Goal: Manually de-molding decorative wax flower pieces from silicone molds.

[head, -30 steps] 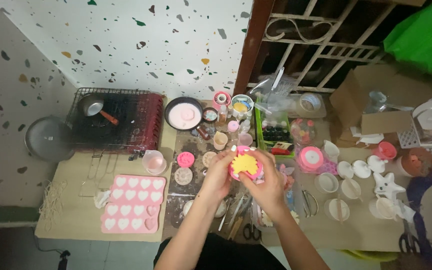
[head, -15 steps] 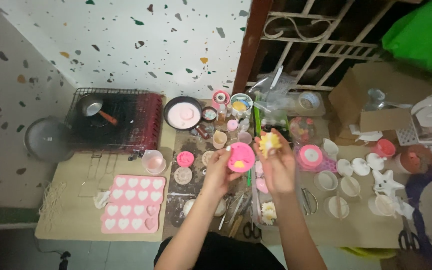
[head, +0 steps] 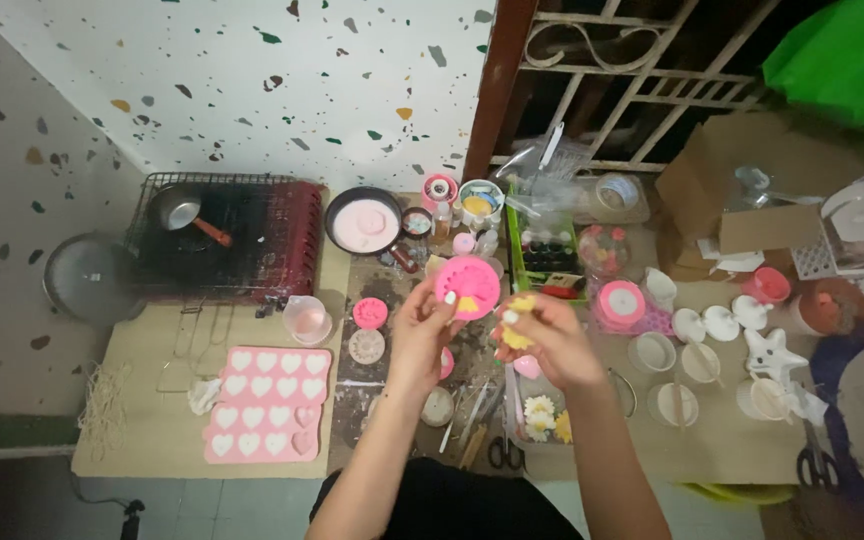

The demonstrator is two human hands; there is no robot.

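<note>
We're looking down at a crowded craft table w/ both hands raised over the middle. Going left to right: a round grey lid (head: pixel 90 277) is lying at far left, beside a wire rack (head: pixel 252 230) w/ a small metal pan (head: pixel 177 210) sitting on it. Below, a pink heart mold tray (head: pixel 266 403) is resting flat on cardboard. A dark bowl of pink liquid (head: pixel 364 222) is standing near the back wall. Our left hand (head: pixel 418 335) is gripping a round pink mold (head: pixel 468 287), fingers clamped on its lower-left edge, tilting its face toward us; a bit of yellow is showing in the cavity. Just right of it, apart from the mold, our right hand (head: pixel 544 345) is pinching a small yellow cast piece (head: pixel 518 320), fingertips closed on it. Scissors (head: pixel 500 452) are lying below the hands. Further right, a pink ribbon spool (head: pixel 621 300), white cups, and a white star-shaped piece (head: pixel 770 358) are sitting on the table.
</note>
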